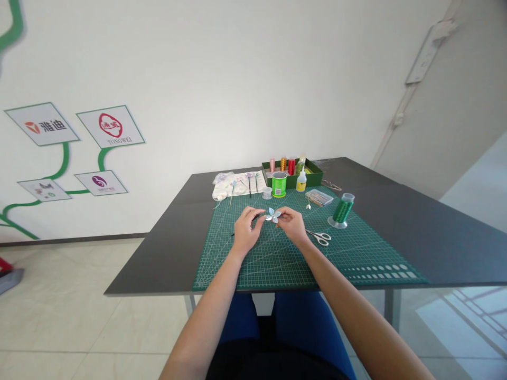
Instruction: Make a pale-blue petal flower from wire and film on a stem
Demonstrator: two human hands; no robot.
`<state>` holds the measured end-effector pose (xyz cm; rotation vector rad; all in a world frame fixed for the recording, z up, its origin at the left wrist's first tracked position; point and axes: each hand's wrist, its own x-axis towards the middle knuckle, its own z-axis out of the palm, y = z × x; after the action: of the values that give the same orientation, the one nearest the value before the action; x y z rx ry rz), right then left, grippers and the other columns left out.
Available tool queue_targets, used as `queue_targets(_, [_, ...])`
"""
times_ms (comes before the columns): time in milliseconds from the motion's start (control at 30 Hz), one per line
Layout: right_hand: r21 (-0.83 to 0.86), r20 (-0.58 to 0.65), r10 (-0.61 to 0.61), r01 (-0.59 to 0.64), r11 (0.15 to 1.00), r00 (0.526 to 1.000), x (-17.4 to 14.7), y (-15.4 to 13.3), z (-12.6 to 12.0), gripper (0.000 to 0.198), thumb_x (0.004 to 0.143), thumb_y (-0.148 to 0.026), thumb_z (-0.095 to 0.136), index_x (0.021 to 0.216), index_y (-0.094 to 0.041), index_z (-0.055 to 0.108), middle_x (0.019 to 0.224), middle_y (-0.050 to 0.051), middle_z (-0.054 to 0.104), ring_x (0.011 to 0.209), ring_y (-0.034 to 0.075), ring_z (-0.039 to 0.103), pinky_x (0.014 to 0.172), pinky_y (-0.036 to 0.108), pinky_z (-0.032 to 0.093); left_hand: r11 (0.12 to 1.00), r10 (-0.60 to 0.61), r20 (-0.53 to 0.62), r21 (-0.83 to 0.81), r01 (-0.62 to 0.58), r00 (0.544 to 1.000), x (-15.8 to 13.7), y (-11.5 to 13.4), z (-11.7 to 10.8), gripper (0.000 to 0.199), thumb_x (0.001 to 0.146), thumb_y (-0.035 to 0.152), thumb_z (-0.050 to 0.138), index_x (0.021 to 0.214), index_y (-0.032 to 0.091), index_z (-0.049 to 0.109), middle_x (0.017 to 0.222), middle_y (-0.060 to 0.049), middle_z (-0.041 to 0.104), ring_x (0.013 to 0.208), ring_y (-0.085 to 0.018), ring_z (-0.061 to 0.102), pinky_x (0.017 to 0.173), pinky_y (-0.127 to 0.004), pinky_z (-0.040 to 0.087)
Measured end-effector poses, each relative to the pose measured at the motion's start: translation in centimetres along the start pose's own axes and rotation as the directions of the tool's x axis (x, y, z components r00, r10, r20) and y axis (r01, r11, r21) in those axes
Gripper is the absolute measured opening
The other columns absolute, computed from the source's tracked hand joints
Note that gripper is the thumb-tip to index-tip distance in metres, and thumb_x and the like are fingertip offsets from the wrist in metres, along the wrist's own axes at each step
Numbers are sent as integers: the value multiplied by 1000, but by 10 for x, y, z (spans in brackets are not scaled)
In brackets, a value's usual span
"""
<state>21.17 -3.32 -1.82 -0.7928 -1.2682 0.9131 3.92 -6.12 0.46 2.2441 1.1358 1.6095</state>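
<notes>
A small flower (273, 214) with pale blue petals is held up over the green cutting mat (273, 258), between my two hands. My right hand (292, 224) pinches it from the right with thumb and fingertips. From the left, my left hand (246, 228) comes close to the petals with curled fingers. A thin dark stick (255, 218) runs between its thumb and index finger, and a dark end shows beyond the hand's left side. Whether the stick joins the flower I cannot tell. White-handled scissors (321, 238) lie just right of my right wrist, their blades partly hidden.
Behind my hands stand a green tin (279, 186), a glue bottle (301, 181) and a green box (315, 174) with thread spools. A green thread spool (343, 210) stands right, near a clear case (319, 197). Flower pieces lie on white paper (259, 186) at the back left.
</notes>
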Motion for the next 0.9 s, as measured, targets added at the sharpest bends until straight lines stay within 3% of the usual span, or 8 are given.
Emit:
queue_targets(300, [-11, 5, 17, -17, 1000, 1000, 5, 6, 10, 30, 56, -35, 90, 66, -19, 65, 66, 1, 65, 53, 13, 57, 47, 25, 49, 999, 15, 33, 49, -17, 999, 4, -11, -23, 25, 104, 30, 48, 113, 21, 69, 102, -6, 66, 94, -17, 64, 86, -28, 50])
queue_targets(533, [10, 46, 91, -91, 996, 995, 13, 8, 43, 40, 52, -43, 92, 65, -20, 62, 63, 1, 64, 56, 15, 58, 46, 25, 48, 981, 49, 154, 178, -76, 987, 8, -41, -50, 32, 106, 30, 40, 125, 20, 63, 108, -9, 65, 101, -20, 63, 92, -32, 50])
queue_targets(700, [27, 78, 109, -111, 993, 991, 18, 13, 59, 44, 51, -47, 92, 64, -20, 60, 61, 0, 63, 57, 15, 58, 45, 24, 47, 969, -4, 213, 244, -50, 977, 3, -58, -51, 34, 106, 32, 39, 130, 22, 62, 108, -7, 66, 99, -20, 65, 90, -31, 52])
queue_targets(900, [-9, 45, 96, -95, 995, 994, 19, 14, 48, 44, 53, -50, 92, 69, -19, 65, 66, 3, 66, 63, 19, 63, 47, 25, 49, 959, -56, 237, 284, -14, 970, -5, -58, -46, 33, 106, 34, 42, 130, 24, 61, 109, -5, 69, 99, -20, 67, 88, -31, 53])
